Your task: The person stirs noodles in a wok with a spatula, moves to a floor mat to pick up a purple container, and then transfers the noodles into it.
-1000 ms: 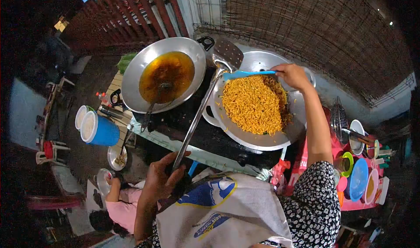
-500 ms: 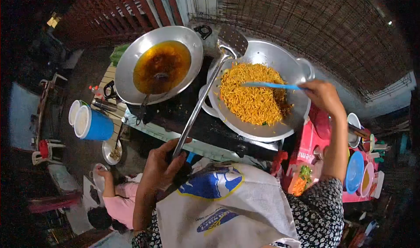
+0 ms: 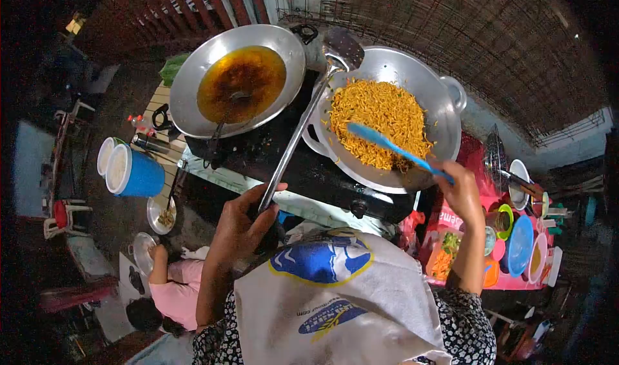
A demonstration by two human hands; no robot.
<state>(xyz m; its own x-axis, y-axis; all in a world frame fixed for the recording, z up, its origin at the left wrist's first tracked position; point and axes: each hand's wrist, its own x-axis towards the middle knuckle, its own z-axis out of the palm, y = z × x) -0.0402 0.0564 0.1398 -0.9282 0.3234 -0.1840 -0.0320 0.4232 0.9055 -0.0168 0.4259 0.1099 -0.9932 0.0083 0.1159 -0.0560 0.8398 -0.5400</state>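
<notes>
Noodles [image 3: 377, 104] sit heaped in the noodle wok [image 3: 443, 130] on the stove [image 3: 264, 162], w/ a few strands up its wall. R hand [image 3: 461, 191]: grip clamped on the handle of the blue spatula [image 3: 385, 143], blade over the L side of the heap; can't tell if it's pressing in or just above. L hand [image 3: 242, 222]: grip clamped round the metal turner [image 3: 293, 139], its holed head by the noodle wok's far-left rim; can't tell if it rests there.

Risks, my read: a hard sweep w/ the spatula could push noodles over the near rim, b/c the heap lies close to it. The turner's long & held at its end, so a loose L wrist could let the head drop or knock the other wok [image 3: 184, 101], slopping its amber liquid [image 3: 245, 72], prob. oil; poss. burn. R hand's near the noodle wok's rim, so it might touch hot metal if it dips (assuming heat's on; no flame visible).

Vs. 1 sec ago: spatula has come off the heap's far edge, & R hand's much nearer the apron [image 3: 387, 313]. At ½ sec ago the blade's approx level across the heap; now it slants. L hand's hold looks the same. Both woks sit higher in view. Chopped veg [image 3: 443, 263] on the bench [image 3: 449, 218] shows now; not seen 1 sec ago.
</notes>
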